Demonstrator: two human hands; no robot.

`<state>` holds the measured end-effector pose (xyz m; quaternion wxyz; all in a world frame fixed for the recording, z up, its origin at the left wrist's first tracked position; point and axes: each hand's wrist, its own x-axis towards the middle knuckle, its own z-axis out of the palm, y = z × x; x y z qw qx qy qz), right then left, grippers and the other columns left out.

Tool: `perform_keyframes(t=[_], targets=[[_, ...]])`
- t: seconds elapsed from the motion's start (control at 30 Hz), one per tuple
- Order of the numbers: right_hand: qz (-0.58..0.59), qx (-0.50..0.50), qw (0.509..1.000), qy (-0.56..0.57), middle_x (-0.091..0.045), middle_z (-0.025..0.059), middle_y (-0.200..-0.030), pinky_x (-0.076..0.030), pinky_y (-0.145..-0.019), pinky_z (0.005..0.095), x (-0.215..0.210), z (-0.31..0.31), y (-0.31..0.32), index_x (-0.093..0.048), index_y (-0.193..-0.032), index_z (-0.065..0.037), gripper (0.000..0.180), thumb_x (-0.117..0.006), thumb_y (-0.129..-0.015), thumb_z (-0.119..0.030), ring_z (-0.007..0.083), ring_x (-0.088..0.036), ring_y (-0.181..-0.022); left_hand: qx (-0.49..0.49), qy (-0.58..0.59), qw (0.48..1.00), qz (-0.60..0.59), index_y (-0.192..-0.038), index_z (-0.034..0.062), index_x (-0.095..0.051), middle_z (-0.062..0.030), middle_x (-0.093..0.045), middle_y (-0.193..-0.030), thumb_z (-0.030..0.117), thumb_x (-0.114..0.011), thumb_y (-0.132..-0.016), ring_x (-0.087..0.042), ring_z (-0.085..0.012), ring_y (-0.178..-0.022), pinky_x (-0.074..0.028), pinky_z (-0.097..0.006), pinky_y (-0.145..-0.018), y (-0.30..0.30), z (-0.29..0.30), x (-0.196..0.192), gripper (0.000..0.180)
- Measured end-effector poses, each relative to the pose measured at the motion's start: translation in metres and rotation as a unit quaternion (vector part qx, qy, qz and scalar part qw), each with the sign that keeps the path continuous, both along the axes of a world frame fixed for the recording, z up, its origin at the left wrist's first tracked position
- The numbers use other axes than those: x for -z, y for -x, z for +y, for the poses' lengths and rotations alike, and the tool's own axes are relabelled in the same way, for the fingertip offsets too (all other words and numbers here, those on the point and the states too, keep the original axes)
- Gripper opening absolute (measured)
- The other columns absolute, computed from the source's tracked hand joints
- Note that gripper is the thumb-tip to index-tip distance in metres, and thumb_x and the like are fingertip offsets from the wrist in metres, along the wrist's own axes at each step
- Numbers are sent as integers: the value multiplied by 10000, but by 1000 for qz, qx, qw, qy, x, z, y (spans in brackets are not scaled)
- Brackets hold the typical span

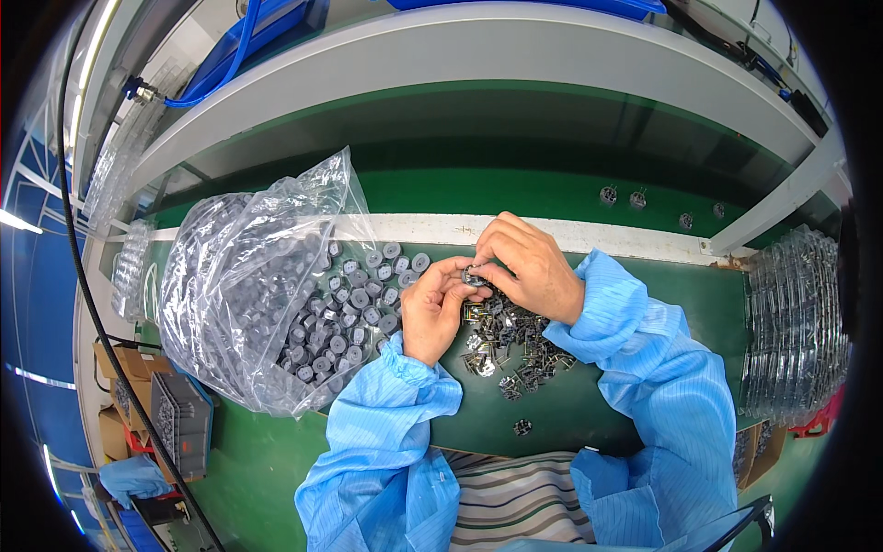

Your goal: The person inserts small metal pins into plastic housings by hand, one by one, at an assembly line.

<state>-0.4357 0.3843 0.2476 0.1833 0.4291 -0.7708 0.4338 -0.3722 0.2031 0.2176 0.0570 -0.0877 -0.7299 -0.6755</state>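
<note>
Both hands, left hand (pixel 432 308) and right hand (pixel 529 267), seemingly pinch one small grey part (pixel 473 275) above crowded metal clips (pixel 515 345)

A green surface (pixel 570 414) runs under a grey shelf (pixel 515 55) that arches overhead, with a white strip (pixel 432 227) along its back edge. Blue tubing (pixel 235 55) hangs at upper left. Clear plastic tray stacks (pixel 796 322) stand at right; cardboard boxes (pixel 124 363) and a grey crate (pixel 184 419) sit lower left.
</note>
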Motion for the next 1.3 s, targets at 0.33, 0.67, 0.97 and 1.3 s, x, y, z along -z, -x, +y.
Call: perform_keyframes(t=[0.33,0.67,0.97,1.3], targets=[[-135,78,987,48,-662,174,-901,-561,-739,400,18,23,41,-598,-1051,18,211,-675,-855,30,323,-705,-859,-76,194,970,125,-1185,47,-653,-105,-654,-1097,128,-829,-800,-637,-253,-982,-498,-364,-844,2,3,-3,431],[145,360,909,-150,-669,108,-891,-506,-834,412,58,82,98,-716,-903,-49,129,-769,-803,-111,304,-618,-960,-30,411,886,212,-1142,74,-703,-65,-656,-1119,254,-846,-767,-575,-286,-1098,-369,-428,-948,0,23,-3,440],[-343,-157,872,-313,-716,99,-776,-529,-671,336,2,72,49,-735,-923,-12,207,-776,-872,-209,179,-679,-727,-15,332,927,173,-1056,74,-724,-51,-717,-1087,184,-823,-795,-617,-254,-1107,-383,-404,-970,5,20,6,299],[-327,-140,907,-224,-720,105,-805,-523,-662,337,9,70,51,-750,-909,-12,138,-752,-884,-148,175,-679,-730,71,-119,987,-87,-1274,-24,-608,-93,-683,-1184,111,-646,-998,-615,-158,-1146,-453,-302,-1036,1,2,-3,309]])
